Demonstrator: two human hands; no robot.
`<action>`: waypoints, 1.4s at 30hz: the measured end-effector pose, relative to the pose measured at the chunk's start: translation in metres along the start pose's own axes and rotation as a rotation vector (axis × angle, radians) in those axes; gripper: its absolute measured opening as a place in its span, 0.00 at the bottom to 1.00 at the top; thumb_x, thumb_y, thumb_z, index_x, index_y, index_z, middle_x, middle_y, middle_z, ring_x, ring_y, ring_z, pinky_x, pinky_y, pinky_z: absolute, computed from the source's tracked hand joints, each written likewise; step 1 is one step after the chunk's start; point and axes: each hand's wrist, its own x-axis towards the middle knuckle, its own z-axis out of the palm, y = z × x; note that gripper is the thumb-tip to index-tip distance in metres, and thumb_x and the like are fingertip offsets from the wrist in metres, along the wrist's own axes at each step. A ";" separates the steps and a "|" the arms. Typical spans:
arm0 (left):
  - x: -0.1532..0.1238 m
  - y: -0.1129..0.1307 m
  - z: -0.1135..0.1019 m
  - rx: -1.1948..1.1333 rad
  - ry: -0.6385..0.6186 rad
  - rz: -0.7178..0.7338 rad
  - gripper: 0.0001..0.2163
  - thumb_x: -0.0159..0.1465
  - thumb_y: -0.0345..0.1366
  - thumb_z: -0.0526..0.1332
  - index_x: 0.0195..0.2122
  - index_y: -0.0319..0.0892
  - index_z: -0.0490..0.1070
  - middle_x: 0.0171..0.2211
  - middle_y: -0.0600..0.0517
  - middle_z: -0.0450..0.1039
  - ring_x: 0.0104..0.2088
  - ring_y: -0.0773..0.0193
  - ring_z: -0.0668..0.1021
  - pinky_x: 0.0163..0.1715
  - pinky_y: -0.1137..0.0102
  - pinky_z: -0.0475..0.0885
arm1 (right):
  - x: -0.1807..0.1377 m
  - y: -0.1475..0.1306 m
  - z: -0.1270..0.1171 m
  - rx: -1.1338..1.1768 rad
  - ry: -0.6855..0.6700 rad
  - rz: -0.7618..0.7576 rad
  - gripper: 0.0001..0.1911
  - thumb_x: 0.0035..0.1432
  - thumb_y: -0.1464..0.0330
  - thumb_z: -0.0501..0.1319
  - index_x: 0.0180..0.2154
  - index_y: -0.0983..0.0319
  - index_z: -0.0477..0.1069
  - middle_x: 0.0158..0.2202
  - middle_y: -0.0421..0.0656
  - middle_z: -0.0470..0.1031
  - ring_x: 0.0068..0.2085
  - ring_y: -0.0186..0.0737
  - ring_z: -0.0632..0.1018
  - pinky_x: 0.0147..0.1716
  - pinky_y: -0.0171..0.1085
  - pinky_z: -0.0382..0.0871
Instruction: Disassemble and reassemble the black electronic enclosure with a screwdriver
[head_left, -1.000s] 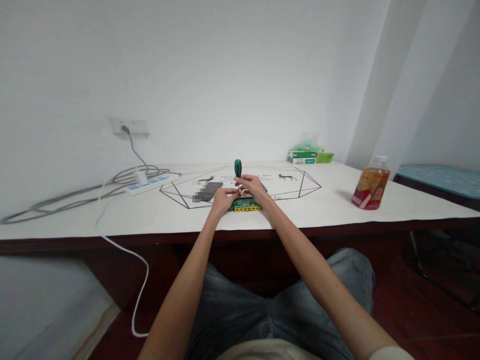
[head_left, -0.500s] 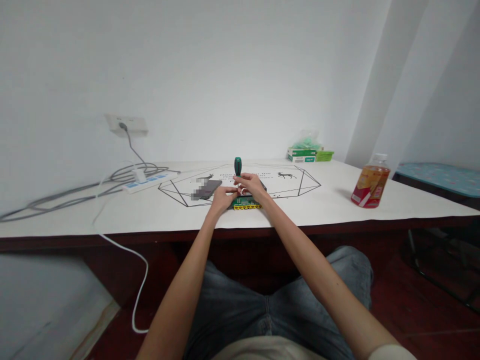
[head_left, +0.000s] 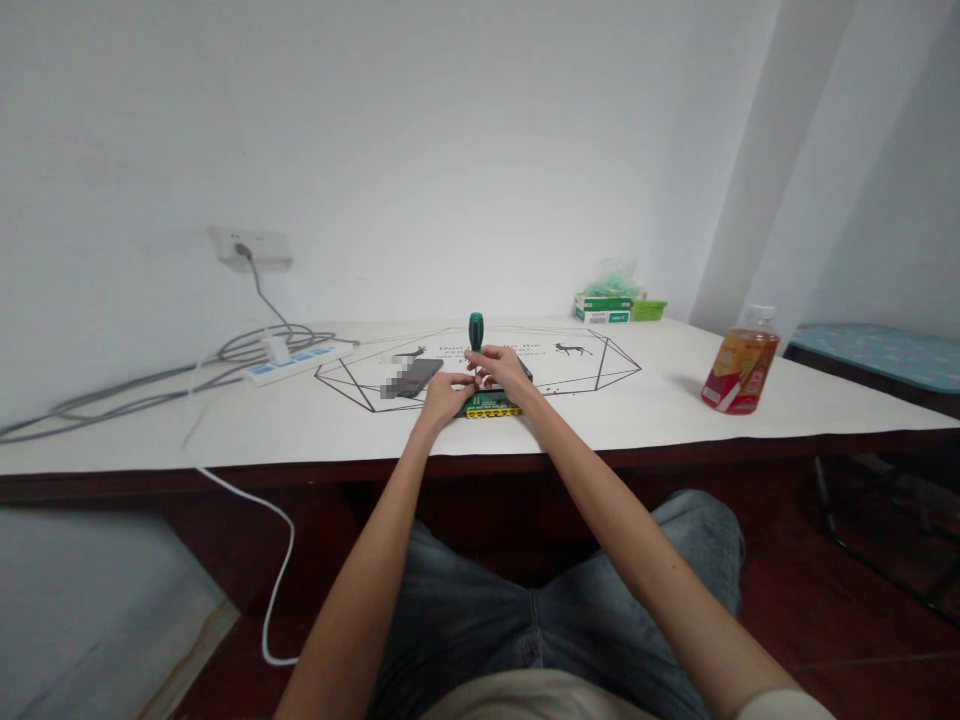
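Note:
A screwdriver [head_left: 476, 331] with a green and black handle stands upright over a green circuit board [head_left: 491, 398]. Yellow connectors [head_left: 493, 412] line the board's near edge. My right hand [head_left: 501, 370] is closed, its fingers pinching the screwdriver just below the handle. At the board's left end lies my left hand [head_left: 448, 394], its fingertips meeting near the screwdriver's lower end. Whether those fingers grip the board or a small part is hidden. Behind the right hand, a dark object [head_left: 527, 372] shows only in part.
A dark phone [head_left: 418, 377] lies left of the hands. Small dark bits [head_left: 553, 391] are scattered to the right. A drink bottle [head_left: 741, 362] stands further right, green boxes [head_left: 606, 308] at the back. A power strip [head_left: 292, 364] with cables lies on the left of the white table [head_left: 247, 430].
Both hands and the screwdriver hold almost the same place over the board. The view has shifted very slightly.

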 end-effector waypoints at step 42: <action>-0.002 0.002 -0.001 0.057 0.010 -0.007 0.09 0.57 0.38 0.65 0.31 0.41 0.85 0.32 0.47 0.84 0.37 0.51 0.83 0.41 0.64 0.74 | 0.001 0.004 -0.001 -0.039 0.014 0.009 0.21 0.50 0.54 0.74 0.28 0.63 0.72 0.27 0.41 0.77 0.19 0.27 0.72 0.14 0.28 0.58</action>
